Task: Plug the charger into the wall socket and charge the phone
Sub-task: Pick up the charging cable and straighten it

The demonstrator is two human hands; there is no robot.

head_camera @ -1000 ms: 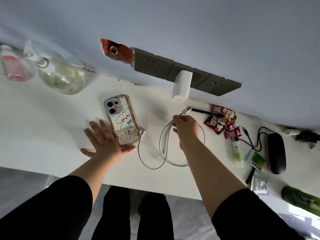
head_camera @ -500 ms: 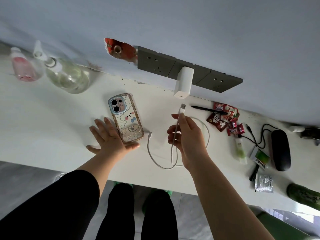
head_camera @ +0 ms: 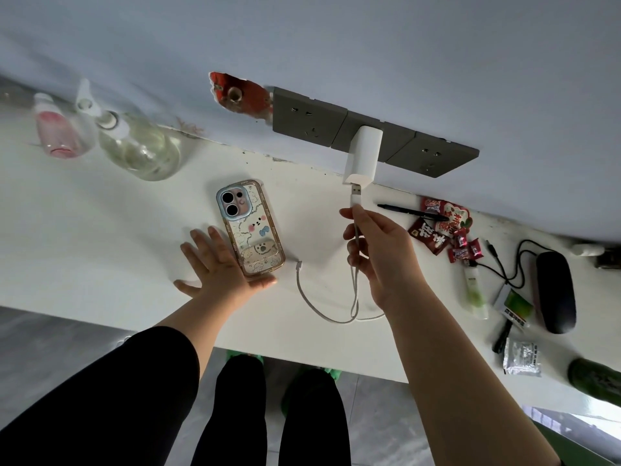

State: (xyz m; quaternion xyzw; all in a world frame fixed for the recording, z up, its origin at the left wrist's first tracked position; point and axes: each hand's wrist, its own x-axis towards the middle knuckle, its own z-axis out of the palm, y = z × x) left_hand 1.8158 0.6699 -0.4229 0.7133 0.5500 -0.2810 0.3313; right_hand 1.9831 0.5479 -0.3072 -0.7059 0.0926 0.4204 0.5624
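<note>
A white charger block sits plugged into the middle of a grey wall socket strip. My right hand pinches the white cable just behind its USB plug, and the plug's metal tip is right at the charger's lower end. The cable loops down on the white table; its small free end lies beside the phone. The phone lies face down in a cartoon case. My left hand rests flat on the table, touching the phone's lower left edge.
A pink bottle and a clear spray bottle stand at the back left. To the right lie a black pen, red candy wrappers, a black cable, a black case, small packets and a green bottle.
My right hand has lifted the USB plug from the table up toward the charger block. The left hand stays flat beside the phone.
</note>
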